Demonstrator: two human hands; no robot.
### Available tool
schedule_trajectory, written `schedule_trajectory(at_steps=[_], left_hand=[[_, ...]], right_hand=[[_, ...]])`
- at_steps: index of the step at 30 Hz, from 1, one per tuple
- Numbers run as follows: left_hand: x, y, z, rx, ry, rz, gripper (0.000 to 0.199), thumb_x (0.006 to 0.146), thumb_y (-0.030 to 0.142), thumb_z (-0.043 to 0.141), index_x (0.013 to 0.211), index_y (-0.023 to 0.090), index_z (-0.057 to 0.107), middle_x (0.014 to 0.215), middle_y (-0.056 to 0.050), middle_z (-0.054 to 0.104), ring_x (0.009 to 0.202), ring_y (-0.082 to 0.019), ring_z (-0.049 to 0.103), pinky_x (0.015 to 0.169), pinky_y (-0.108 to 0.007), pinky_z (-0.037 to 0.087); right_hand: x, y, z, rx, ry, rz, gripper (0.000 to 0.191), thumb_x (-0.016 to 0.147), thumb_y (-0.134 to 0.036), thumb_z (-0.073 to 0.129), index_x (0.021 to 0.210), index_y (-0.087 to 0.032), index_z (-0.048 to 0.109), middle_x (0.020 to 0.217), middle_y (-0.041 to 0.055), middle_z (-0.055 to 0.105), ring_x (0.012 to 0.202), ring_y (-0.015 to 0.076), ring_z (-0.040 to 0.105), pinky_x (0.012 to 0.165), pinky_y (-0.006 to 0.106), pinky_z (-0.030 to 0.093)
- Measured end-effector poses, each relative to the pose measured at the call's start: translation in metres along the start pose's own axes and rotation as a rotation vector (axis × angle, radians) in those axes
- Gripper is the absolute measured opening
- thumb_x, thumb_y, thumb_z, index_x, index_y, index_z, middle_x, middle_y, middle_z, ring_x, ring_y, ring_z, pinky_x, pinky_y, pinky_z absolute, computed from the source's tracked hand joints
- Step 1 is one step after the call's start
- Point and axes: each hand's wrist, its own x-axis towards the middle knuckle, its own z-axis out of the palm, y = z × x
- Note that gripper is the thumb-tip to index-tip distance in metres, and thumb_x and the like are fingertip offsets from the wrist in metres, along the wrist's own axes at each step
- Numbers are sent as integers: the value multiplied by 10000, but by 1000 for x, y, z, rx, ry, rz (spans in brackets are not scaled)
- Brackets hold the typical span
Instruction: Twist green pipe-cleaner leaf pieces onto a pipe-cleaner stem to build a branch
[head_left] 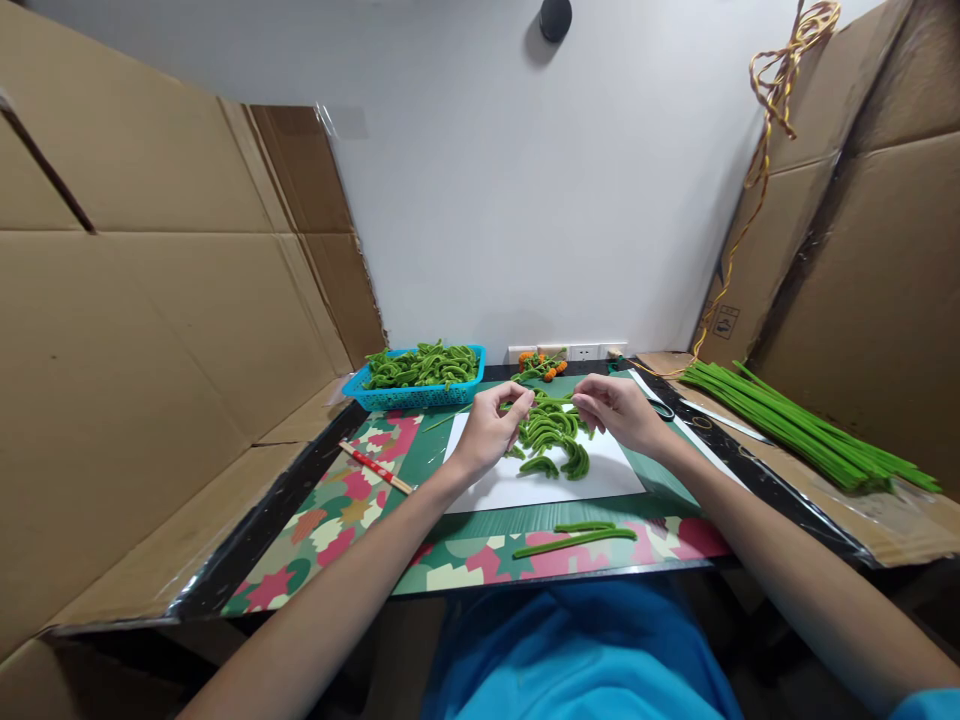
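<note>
A green fuzzy stem [553, 399] spans the gap between my two hands, above the white sheet. My left hand [495, 422] pinches its left end, and my right hand [616, 408] pinches the right end. Beneath and between them, curled green fuzzy pieces [547, 430] lie piled on the white sheet [502, 485]. Nearer to me, two straight green stems [576, 543] rest on the patterned mat's front edge.
A blue basket [420, 396] heaped with curled green pieces stands back left. Orange-tipped green pieces [551, 367] lie at the back. Long green stems [802, 425] and scissors [661, 409] are on the right. Red-wrapped chopsticks [375, 467] lie left. Cardboard walls [150, 300] flank the table.
</note>
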Motion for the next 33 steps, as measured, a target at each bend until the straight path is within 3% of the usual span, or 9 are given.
schedule_trajectory(at_steps=[6,12,18,23,26,33], left_hand=[[1,-1,-2,2,1,-20,462,886,610,708,824,163,605,658,50,513,360,-40,407,321,-194,299],[4,0,0,-21,-1,-8,497,854,647,730,814,175,579,570,88,382,350,-52,389,320,-187,261],[2,-4,-2,-29,-15,7,441,898,596,709,849,172,597,635,66,464,365,-47,410,327,-187,283],[-2,-6,0,25,-22,25,385,933,541,690,896,162,634,733,34,542,411,-39,426,356,-184,297],[-5,-3,2,59,-29,33,374,945,532,679,919,159,651,749,26,558,441,-42,420,386,-184,310],[-5,0,3,93,-31,38,388,947,540,667,898,156,650,741,19,568,472,-54,430,424,-188,345]], right_hand=[[-1,0,0,-81,-9,-57,318,1054,-457,556,869,-206,616,620,-24,605,508,122,543,518,256,450],[1,-6,2,50,-15,-53,383,1041,-503,575,813,-197,609,618,-12,597,483,121,549,472,253,435],[1,-3,2,37,-32,-3,366,1034,-529,576,874,-202,608,644,-14,596,501,120,552,465,245,445],[0,-10,3,-94,-22,-74,297,1020,-473,618,1085,-193,694,846,42,717,677,153,657,583,264,529],[0,-14,4,-198,-17,-149,253,1014,-411,631,999,-184,743,920,69,760,770,170,679,644,273,534],[-1,-14,6,-221,-154,-153,148,978,-295,678,973,-183,774,891,53,742,746,152,656,616,249,497]])
